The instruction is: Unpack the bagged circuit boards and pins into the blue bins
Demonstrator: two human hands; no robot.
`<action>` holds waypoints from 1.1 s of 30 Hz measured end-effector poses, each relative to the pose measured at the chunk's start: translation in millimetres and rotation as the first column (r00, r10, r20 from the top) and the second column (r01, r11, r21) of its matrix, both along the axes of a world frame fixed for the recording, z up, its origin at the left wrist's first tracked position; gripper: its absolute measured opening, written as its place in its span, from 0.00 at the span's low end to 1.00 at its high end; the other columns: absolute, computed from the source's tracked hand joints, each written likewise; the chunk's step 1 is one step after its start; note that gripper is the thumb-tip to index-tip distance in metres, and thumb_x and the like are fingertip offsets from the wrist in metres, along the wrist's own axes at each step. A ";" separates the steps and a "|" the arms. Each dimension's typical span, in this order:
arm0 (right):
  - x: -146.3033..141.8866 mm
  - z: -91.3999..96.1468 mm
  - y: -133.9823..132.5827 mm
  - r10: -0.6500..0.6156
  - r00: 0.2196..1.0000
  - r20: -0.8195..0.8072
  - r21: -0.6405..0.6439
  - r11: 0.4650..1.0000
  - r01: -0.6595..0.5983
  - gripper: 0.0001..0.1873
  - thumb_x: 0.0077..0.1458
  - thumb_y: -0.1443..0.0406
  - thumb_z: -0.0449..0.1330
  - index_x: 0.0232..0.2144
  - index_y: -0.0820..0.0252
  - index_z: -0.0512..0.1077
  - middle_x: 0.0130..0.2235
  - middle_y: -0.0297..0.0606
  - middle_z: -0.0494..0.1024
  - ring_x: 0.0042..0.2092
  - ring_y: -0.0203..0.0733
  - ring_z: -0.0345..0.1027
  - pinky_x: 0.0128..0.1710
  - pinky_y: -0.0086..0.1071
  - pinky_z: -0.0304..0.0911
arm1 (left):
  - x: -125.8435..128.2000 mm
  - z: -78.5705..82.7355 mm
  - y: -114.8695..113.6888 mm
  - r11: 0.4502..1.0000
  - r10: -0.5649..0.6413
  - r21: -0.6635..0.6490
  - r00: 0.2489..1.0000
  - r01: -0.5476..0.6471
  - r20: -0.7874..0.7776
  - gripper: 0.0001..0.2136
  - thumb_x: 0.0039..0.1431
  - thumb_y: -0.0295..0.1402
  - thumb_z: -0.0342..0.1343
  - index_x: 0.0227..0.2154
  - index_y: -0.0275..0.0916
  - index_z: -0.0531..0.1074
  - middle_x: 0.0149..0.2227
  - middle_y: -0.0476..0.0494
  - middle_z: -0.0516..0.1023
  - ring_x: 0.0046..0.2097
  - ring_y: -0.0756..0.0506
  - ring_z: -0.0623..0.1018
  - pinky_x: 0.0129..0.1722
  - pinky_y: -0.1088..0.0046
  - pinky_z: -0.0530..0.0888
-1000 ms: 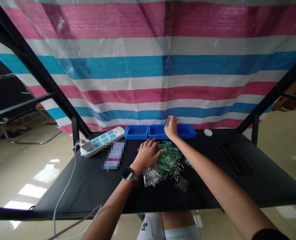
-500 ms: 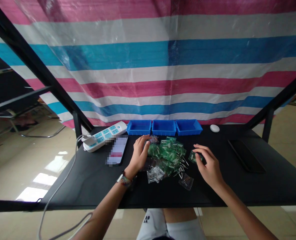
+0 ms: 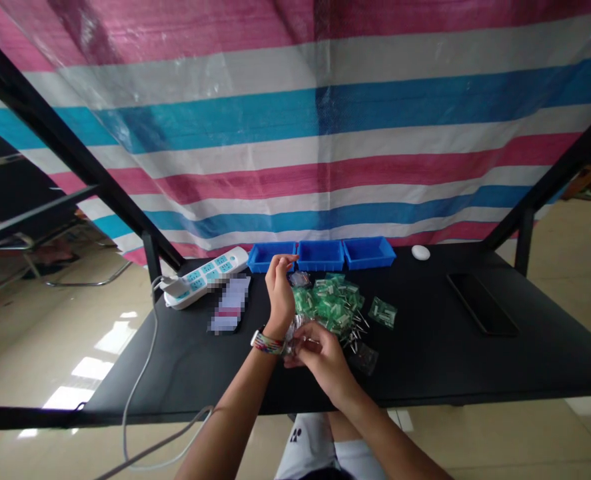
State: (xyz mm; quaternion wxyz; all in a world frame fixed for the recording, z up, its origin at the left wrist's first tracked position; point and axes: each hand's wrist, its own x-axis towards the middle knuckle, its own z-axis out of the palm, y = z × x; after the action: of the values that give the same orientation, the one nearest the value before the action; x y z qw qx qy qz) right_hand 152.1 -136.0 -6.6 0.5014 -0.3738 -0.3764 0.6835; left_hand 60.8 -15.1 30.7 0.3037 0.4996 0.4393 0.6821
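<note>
My left hand (image 3: 280, 297) is raised on edge at the left of a pile of small green plastic packets (image 3: 328, 300). Its fingers stretch up and bend slightly at the tips, in front of the left blue tray, with nothing visible in them. Below its wrist, my right hand (image 3: 322, 357) has its thumb and fingers closed around a clear plastic bag (image 3: 294, 337) at the near left of the pile. Thin metal pins (image 3: 358, 328) stick out at the pile's right. One green packet (image 3: 382, 313) lies apart, and a dark clear bag (image 3: 365, 359) lies nearer me.
Three blue trays (image 3: 320, 266) stand in a row behind the pile. To the left are a white power strip (image 3: 208, 275) with a cable and a lit phone (image 3: 231, 303). A white oval object (image 3: 420, 253) and a dark phone (image 3: 481, 303) lie right on the black table (image 3: 425, 367).
My right hand has moved left from beside the separate green packet to the clear bags. My left hand has turned upright, its fingers lifting off the pile's edge. The view has shifted slightly.
</note>
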 end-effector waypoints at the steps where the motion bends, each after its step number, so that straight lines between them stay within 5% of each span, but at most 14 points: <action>1: 4.9 -2.0 0.7 -0.014 1.000 0.026 0.019 1.000 0.013 0.12 0.48 0.63 0.67 0.34 0.57 0.69 0.32 0.32 0.76 0.32 0.44 0.77 0.33 0.39 0.78 | -3.2 -0.8 -0.7 1.000 -0.002 -0.008 1.000 0.002 0.002 0.14 0.71 0.40 0.46 0.35 0.40 0.73 0.41 0.44 0.80 0.47 0.43 0.80 0.50 0.67 0.75; 5: 43.4 -6.2 -2.2 -0.214 0.891 0.400 0.277 0.955 0.105 0.08 0.56 0.65 0.61 0.40 0.57 0.74 0.37 0.39 0.80 0.37 0.47 0.78 0.37 0.39 0.76 | -24.2 -5.0 -8.0 0.990 -0.141 -0.061 0.948 0.129 -0.286 0.11 0.70 0.39 0.51 0.40 0.40 0.75 0.41 0.42 0.81 0.45 0.42 0.80 0.48 0.65 0.75; 9: 99.1 -13.6 -0.4 -0.535 0.520 0.666 0.547 0.824 0.148 0.15 0.63 0.66 0.55 0.50 0.56 0.76 0.43 0.45 0.81 0.40 0.49 0.77 0.41 0.44 0.75 | -51.3 -11.4 -21.6 0.930 -0.324 -0.168 0.511 0.328 -0.797 0.17 0.71 0.42 0.52 0.57 0.44 0.75 0.59 0.39 0.78 0.61 0.36 0.74 0.63 0.53 0.68; 11: 125.0 -19.3 4.2 -0.641 0.280 0.715 0.648 0.757 0.078 0.16 0.65 0.65 0.56 0.52 0.56 0.76 0.49 0.48 0.80 0.49 0.56 0.75 0.52 0.52 0.72 | -63.1 -16.6 -28.1 0.912 -0.348 -0.228 0.345 0.342 -0.872 0.24 0.70 0.46 0.53 0.66 0.47 0.68 0.68 0.39 0.69 0.70 0.33 0.65 0.68 0.47 0.62; 13: 146.2 -25.4 9.2 -0.691 0.139 0.709 0.696 0.718 0.018 0.17 0.66 0.62 0.57 0.55 0.56 0.76 0.56 0.51 0.76 0.55 0.60 0.71 0.56 0.57 0.69 | -73.2 -21.7 -33.7 0.887 -0.394 -0.304 0.229 0.346 -0.890 0.33 0.67 0.52 0.56 0.71 0.50 0.60 0.74 0.41 0.59 0.74 0.30 0.56 0.70 0.43 0.58; 16: 165.9 -34.4 13.0 -0.688 0.122 0.715 0.697 0.716 -0.049 0.24 0.68 0.59 0.56 0.63 0.56 0.69 0.65 0.53 0.67 0.65 0.63 0.63 0.62 0.59 0.65 | -85.7 -26.6 -40.6 0.849 -0.438 -0.369 0.114 0.378 -0.892 0.48 0.55 0.60 0.64 0.74 0.53 0.51 0.77 0.41 0.50 0.75 0.24 0.48 0.70 0.37 0.55; 19: 166.6 -41.6 12.4 -0.609 0.168 0.775 0.630 0.762 -0.147 0.31 0.71 0.55 0.53 0.72 0.53 0.56 0.71 0.52 0.60 0.72 0.63 0.53 0.67 0.62 0.59 | -90.7 -29.0 -46.9 0.837 -0.426 -0.377 0.038 0.397 -0.904 0.53 0.50 0.62 0.66 0.75 0.57 0.48 0.77 0.42 0.48 0.75 0.20 0.46 0.69 0.31 0.51; 24: 132.1 -43.0 25.2 -0.516 0.200 0.833 0.552 0.746 -0.373 0.37 0.71 0.52 0.52 0.75 0.54 0.47 0.76 0.53 0.50 0.75 0.64 0.45 0.70 0.63 0.54 | -70.1 -35.4 -59.8 0.883 -0.353 -0.304 0.078 0.358 -0.932 0.49 0.51 0.60 0.66 0.73 0.61 0.52 0.76 0.43 0.51 0.72 0.20 0.53 0.66 0.31 0.59; 28: 107.5 -37.9 58.3 -0.480 0.280 0.831 0.554 0.683 -0.475 0.37 0.71 0.52 0.53 0.75 0.56 0.49 0.73 0.54 0.57 0.75 0.63 0.47 0.70 0.62 0.55 | -37.4 -44.1 -71.4 0.948 -0.257 -0.194 0.247 0.251 -0.934 0.47 0.51 0.59 0.68 0.72 0.54 0.58 0.71 0.37 0.60 0.64 0.28 0.65 0.64 0.41 0.66; 33: 109.8 -28.6 94.8 -0.423 0.369 0.828 0.561 0.641 -0.523 0.38 0.68 0.50 0.57 0.73 0.54 0.53 0.67 0.53 0.67 0.70 0.60 0.58 0.68 0.60 0.59 | -8.5 -49.5 -84.4 0.985 -0.158 -0.175 0.391 -0.009 -0.907 0.44 0.54 0.53 0.69 0.71 0.51 0.60 0.68 0.35 0.61 0.64 0.29 0.64 0.64 0.41 0.66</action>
State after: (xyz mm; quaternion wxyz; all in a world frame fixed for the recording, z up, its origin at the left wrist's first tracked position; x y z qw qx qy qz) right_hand 261.9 -41.2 -35.2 0.2795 -0.4244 -0.8505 0.1358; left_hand 52.3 -99.5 -18.8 0.0789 0.7867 0.5613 0.2448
